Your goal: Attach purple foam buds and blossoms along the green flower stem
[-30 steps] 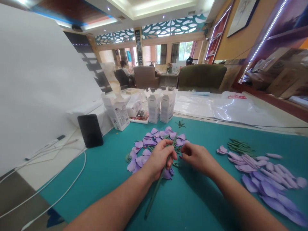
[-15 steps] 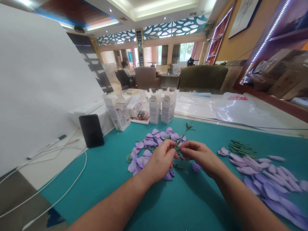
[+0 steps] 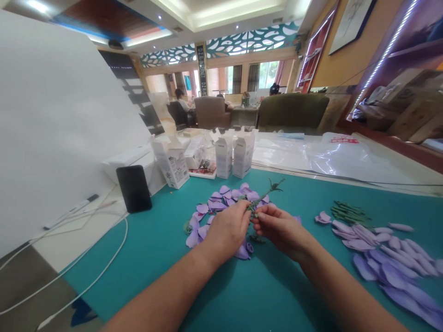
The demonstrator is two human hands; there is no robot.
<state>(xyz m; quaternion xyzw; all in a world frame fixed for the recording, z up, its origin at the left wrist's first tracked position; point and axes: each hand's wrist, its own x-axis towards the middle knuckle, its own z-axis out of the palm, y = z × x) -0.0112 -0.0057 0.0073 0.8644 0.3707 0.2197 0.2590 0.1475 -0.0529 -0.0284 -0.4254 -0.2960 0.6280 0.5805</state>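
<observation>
My left hand (image 3: 230,226) is closed on a green stem (image 3: 262,196), which slants up to the right and ends in small pointed leaves. Close beside it, my right hand (image 3: 278,227) has its fingertips pinched at the stem's lower part; a tiny green bit shows there, too small to make out. Around and behind my left hand lies a ring of purple petals (image 3: 215,204) on the teal mat (image 3: 155,267). A small green piece (image 3: 257,239) rests below the hands.
To the right lie green stems (image 3: 349,212), pale pink petals (image 3: 358,236) and larger purple petals (image 3: 391,274). A black phone (image 3: 134,189) leans at the left, near a white cable (image 3: 104,272). White cartons (image 3: 224,154) stand behind. Seated people (image 3: 182,101) are far off.
The stem has tilted further right. My right hand has turned and moved slightly left, closer to my left hand, and the purple ball beneath it is now hidden.
</observation>
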